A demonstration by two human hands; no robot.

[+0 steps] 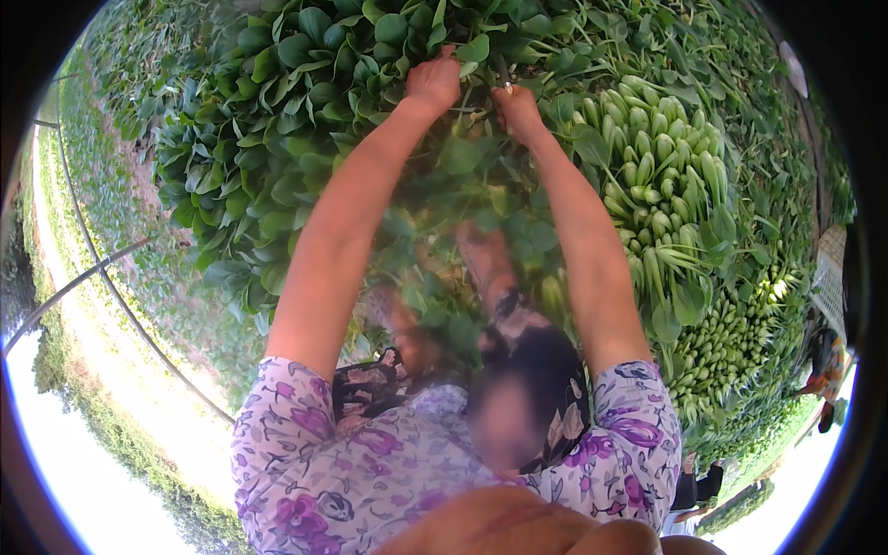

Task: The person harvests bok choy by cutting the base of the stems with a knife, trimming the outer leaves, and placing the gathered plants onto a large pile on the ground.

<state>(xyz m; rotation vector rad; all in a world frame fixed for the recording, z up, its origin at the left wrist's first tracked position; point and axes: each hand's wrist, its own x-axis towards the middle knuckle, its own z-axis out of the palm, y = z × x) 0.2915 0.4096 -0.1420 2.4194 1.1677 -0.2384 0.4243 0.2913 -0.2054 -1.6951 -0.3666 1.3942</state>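
My left hand [436,82] reaches in among the broad green leaves of growing bok choy [326,90], back of the hand upward. Leaves hide its fingertips, so what it grips cannot be made out. Close by on the right, my right hand [519,112] is closed around the handle of a bladed hand tool [504,69]. A bright metal collar shows above the fist, and the dark blade points away from me into the foliage. Bent green stems and loose leaves [461,154] lie below and between both hands.
To my right lies a heap of bok choy [662,149], pale stem bases upward. A larger spread of bok choy [725,340] lies behind it. A pale plastic crate [830,270] and a person [824,368] are at the right rim. Thin hoop poles [80,222] cross the left side.
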